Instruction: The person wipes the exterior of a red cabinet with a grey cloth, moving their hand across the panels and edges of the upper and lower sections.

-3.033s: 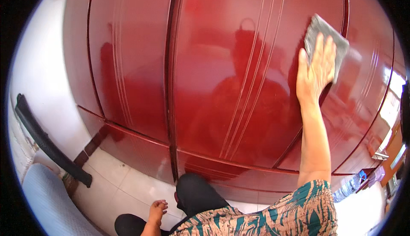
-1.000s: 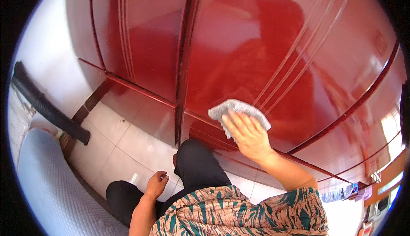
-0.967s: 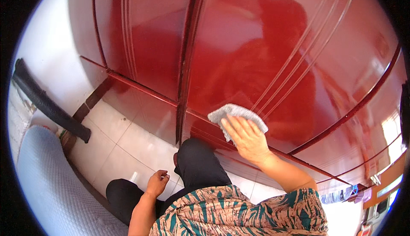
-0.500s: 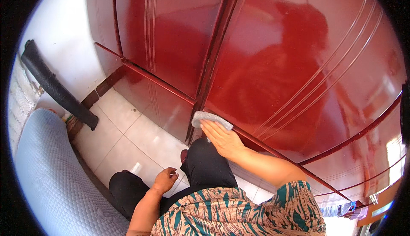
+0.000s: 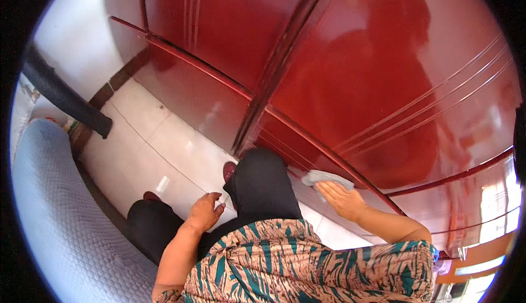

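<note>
My right hand [image 5: 342, 199] presses a folded grey cloth [image 5: 327, 178] against the lower panel [image 5: 285, 148] of a glossy dark-red wardrobe [image 5: 350, 84]. The cloth lies just below the horizontal trim rail [image 5: 323, 145], and its underside is hidden. Fingers stretched out, the hand covers the cloth's near edge. Over my lap, between my bent knees, my left hand [image 5: 205, 213] hangs with nothing in it, its fingers loosely bent and apart from the thumb.
A bed edge with a quilted light-blue cover [image 5: 71, 204] runs along the left. A black padded tube [image 5: 66, 95] leans by the white wall [image 5: 82, 34]. Pale floor tiles [image 5: 148, 133] stretch to the wardrobe's base. My knee [image 5: 262, 182] is close to the wardrobe.
My right hand has moved with the cloth to the right and downward, from the trim rail by the door seam to the panel under it. The view has shifted slightly; my left hand stays over my lap.
</note>
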### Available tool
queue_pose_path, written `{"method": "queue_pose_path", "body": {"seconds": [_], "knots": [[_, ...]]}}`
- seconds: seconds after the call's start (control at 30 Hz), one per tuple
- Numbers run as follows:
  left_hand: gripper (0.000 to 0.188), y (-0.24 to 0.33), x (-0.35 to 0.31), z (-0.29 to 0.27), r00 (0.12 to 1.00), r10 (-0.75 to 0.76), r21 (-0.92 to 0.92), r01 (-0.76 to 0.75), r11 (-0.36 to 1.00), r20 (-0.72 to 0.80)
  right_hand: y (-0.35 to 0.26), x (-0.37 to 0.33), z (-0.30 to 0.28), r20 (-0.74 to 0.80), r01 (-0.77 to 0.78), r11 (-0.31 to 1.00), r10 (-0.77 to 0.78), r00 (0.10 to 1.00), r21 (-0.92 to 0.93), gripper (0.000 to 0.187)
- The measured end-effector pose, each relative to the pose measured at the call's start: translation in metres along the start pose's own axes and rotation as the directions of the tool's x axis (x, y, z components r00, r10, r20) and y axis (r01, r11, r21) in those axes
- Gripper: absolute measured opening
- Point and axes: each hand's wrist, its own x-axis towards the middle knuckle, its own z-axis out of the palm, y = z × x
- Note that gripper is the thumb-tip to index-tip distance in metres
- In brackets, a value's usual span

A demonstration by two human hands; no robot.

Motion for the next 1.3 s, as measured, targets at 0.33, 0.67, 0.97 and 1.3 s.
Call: {"method": "queue_pose_path", "body": {"seconds": [0.33, 0.67, 0.97, 1.3], "knots": [[0.041, 0.014, -0.006, -0.009, 0.994, 0.047, 0.056, -0.053, 0.997, 0.098, 0.018, -0.056, 0.029, 0.115, 0.056, 0.995, -0.047, 0.992, -0.078, 0.060], [0.042, -0.002, -0.009, -0.010, 0.988, -0.108, 0.136, 0.093, 0.986, 0.110, -0.025, 0.162, -0.017, -0.404, 0.150, 0.969, -0.219, 0.888, -0.195, 0.052], [0.041, -0.002, -0.015, -0.009, 0.980, -0.164, 0.149, 0.147, 0.978, 0.111, -0.038, 0.192, -0.017, -0.253, 0.176, 0.962, -0.227, 0.940, -0.211, 0.051], [0.041, 0.012, -0.021, -0.015, 0.995, -0.067, 0.104, 0.058, 0.993, 0.078, 0.013, 0.001, 0.040, 0.324, 0.402, 0.830, -0.286, 0.902, -0.387, 0.052]]}}
